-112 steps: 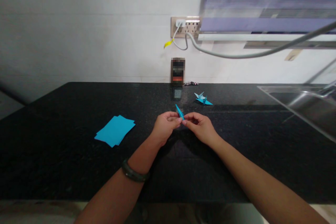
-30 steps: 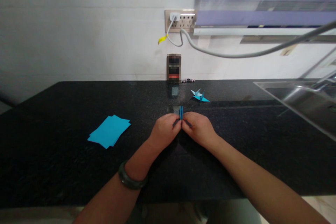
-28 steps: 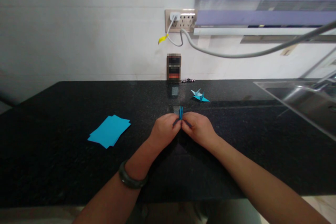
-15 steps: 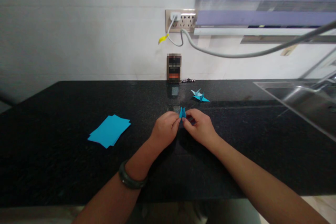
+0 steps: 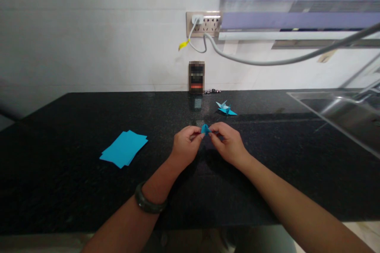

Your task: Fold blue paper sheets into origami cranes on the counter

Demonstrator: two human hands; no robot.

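Between my two hands, above the middle of the dark countertop (image 5: 166,110), is a small folded piece of blue paper (image 5: 205,129). My left hand (image 5: 187,142) pinches its left side between thumb and fingers. On the other side my right hand (image 5: 227,142) pinches its right edge the same way. The fingertips cover part of the folds. Behind my right hand lie folded paper cranes (image 5: 227,109), one pale and one bright blue, close together. A loose stack of blue paper sheets (image 5: 124,148) rests to the left of my left hand.
A phone-like object (image 5: 196,77), blurred out, leans against the wall, with a beaded string (image 5: 212,91) beside it. A steel sink (image 5: 353,114) is set in at the right. From the wall socket (image 5: 210,23) a grey cable (image 5: 258,63) runs rightward.
The folded paper has turned and spread: its two upright points now show as a lower, wider shape. My fingers have shifted slightly around it. The sheets and cranes stay put.
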